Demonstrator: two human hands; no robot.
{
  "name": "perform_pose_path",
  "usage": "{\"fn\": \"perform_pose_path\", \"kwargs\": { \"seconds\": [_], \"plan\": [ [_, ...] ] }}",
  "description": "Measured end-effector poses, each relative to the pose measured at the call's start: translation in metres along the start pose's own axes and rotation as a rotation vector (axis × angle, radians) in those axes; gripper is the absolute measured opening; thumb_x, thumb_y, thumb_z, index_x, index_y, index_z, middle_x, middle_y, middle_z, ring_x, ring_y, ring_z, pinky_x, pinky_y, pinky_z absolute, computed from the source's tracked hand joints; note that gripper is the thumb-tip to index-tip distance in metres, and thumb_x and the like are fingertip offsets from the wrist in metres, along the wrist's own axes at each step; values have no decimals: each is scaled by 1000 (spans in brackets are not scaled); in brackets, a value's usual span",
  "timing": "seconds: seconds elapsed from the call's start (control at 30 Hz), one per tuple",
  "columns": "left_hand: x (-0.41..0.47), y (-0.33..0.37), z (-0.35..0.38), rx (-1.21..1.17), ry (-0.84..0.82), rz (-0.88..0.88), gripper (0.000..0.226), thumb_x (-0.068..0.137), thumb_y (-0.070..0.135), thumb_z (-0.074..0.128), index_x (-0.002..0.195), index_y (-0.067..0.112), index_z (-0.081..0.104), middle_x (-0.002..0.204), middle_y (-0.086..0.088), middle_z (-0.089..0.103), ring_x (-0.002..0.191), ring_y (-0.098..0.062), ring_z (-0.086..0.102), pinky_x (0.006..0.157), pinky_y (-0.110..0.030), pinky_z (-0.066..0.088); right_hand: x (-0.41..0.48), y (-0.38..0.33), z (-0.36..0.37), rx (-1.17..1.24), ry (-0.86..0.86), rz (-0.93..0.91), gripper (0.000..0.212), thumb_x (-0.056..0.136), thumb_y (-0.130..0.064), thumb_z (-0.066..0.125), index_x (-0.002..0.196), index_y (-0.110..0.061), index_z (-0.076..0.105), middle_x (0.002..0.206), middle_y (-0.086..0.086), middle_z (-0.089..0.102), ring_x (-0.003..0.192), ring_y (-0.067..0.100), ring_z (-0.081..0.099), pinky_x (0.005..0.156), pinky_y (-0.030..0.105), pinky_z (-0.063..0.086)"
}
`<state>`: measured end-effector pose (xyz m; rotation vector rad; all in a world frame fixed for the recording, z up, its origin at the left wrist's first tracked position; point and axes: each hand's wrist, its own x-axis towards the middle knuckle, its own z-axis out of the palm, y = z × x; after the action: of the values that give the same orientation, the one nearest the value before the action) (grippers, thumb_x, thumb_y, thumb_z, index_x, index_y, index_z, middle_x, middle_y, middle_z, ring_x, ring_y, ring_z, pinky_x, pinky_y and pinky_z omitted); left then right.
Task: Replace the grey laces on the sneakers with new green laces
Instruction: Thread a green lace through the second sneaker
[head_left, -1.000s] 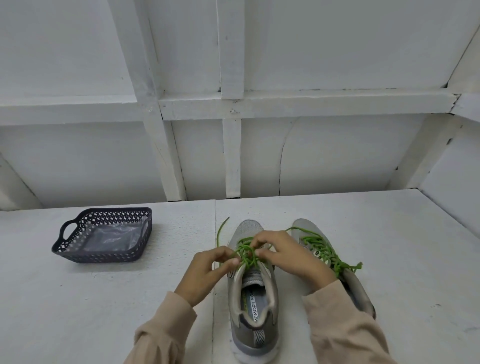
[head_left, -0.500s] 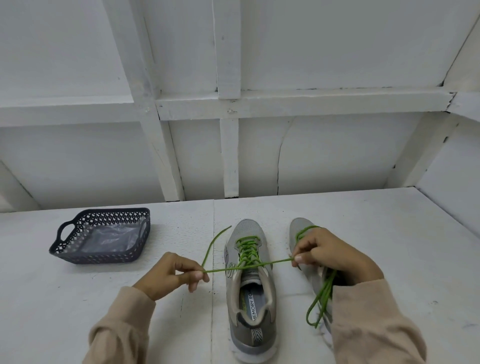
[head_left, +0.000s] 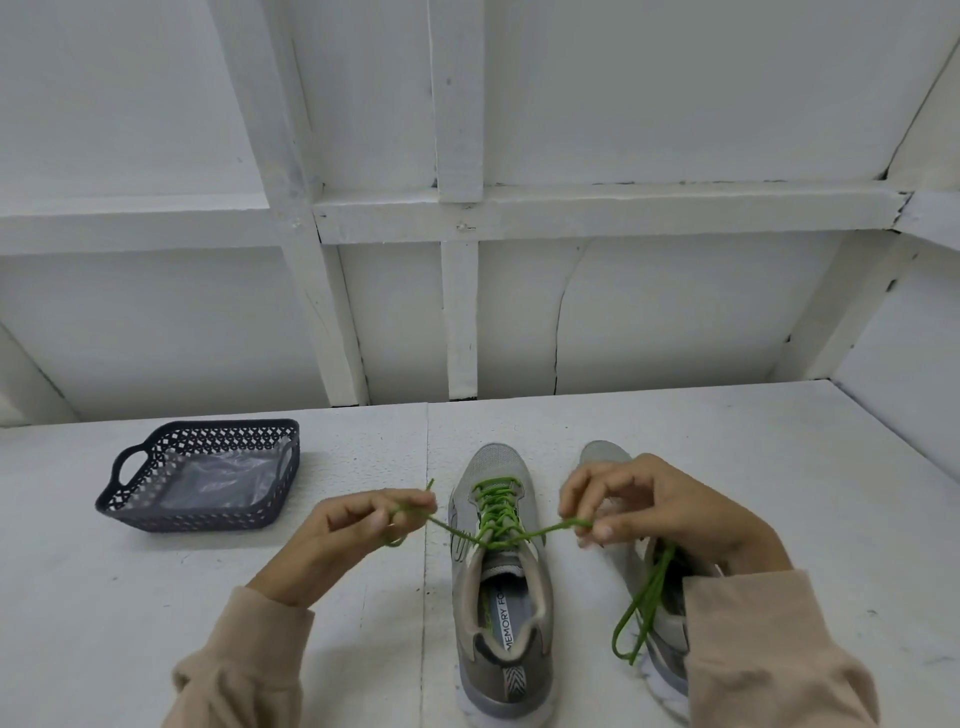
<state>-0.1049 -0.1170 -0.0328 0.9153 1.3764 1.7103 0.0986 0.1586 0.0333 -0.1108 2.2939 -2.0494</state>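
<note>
Two grey sneakers stand side by side on the white table, toes pointing away from me. The left sneaker carries a green lace threaded through its eyelets. My left hand pinches the lace's left end beside the shoe. My right hand pinches the right end over the right sneaker, most of which my hand and sleeve hide. The two ends meet in a crossing above the tongue. A loose loop of green lace hangs below my right hand.
A dark perforated plastic basket with a clear plastic bag inside stands at the left of the table. White panelled walls close in behind and to the right. The table's seam runs just left of the left sneaker.
From working together over the tongue, my hands drew apart and pulled the two lace ends out sideways. Since half a second ago they have come slightly inward and the lace has slackened.
</note>
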Motion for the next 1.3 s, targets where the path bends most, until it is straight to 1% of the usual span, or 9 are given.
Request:
{"fn": "perform_pose_path", "kwargs": {
  "seconds": [0.17, 0.3, 0.43, 0.57, 0.67, 0.77, 0.93, 1.07, 1.3],
  "plan": [
    [26, 4, 53, -321, 142, -13, 41, 58, 40, 91, 75, 8, 71, 91, -15, 70, 88, -31, 70, 84, -41, 56, 30, 14, 39, 424, 175, -99, 18, 78, -28, 78, 76, -11, 70, 102, 20, 69, 97, 34, 66, 94, 40, 51],
    [38, 5, 79, -328, 226, -12, 43, 55, 49, 89, 73, 14, 70, 77, -3, 62, 59, -12, 56, 65, -29, 57, 43, 18, 58, 614, 279, -89, 31, 68, -27, 86, 83, -4, 73, 89, 15, 69, 71, 23, 65, 76, 33, 56],
    [40, 5, 94, -230, 284, -12, 18, 82, 27, 65, 93, 13, 71, 78, -2, 62, 56, -9, 51, 54, -20, 48, 47, 23, 66, 495, 401, -76, 25, 79, 2, 67, 104, 4, 70, 91, 13, 68, 72, 19, 62, 72, 25, 54],
    [38, 2, 94, -155, 241, -5, 33, 84, 15, 58, 115, 11, 66, 94, 1, 71, 77, -14, 62, 65, -23, 53, 48, 23, 67, 282, 468, -101, 31, 84, 15, 59, 103, -5, 72, 85, 0, 69, 72, 13, 65, 73, 21, 53],
    [39, -2, 93, -115, 251, -9, 30, 83, 11, 59, 108, 18, 74, 107, -6, 69, 78, -23, 57, 63, -25, 51, 48, 21, 68, 200, 481, -128, 22, 77, 17, 65, 92, 2, 72, 81, 6, 73, 72, 17, 69, 72, 23, 54],
    [40, -2, 91, -94, 256, -7, 25, 82, 7, 64, 100, 18, 77, 96, -15, 68, 76, -26, 56, 65, -27, 52, 48, 21, 70, 199, 582, -138, 22, 70, 15, 75, 84, 2, 65, 80, 11, 72, 69, 21, 70, 66, 23, 54],
    [41, 1, 88, -191, 283, -77, 23, 69, 5, 75, 89, 4, 65, 76, -14, 69, 67, -24, 63, 65, -27, 55, 47, 25, 70, 89, 619, -165, 43, 70, 13, 77, 108, -5, 72, 98, 10, 72, 71, 19, 69, 61, 16, 51],
    [39, -1, 90, -210, 324, -81, 22, 70, 3, 72, 90, -3, 65, 79, -16, 70, 70, -23, 69, 65, -25, 57, 49, 30, 70, -65, 727, -304, 18, 69, 9, 79, 80, -6, 78, 79, 7, 74, 73, 20, 71, 69, 24, 56],
    [35, 1, 86, 377, 267, 78, 18, 72, -5, 79, 83, 8, 72, 83, -4, 74, 76, -20, 72, 74, -26, 57, 52, 42, 72, -263, 955, -196, 22, 71, -7, 84, 73, -27, 76, 70, -7, 71, 66, 8, 66, 63, 19, 51]
  ]
}}
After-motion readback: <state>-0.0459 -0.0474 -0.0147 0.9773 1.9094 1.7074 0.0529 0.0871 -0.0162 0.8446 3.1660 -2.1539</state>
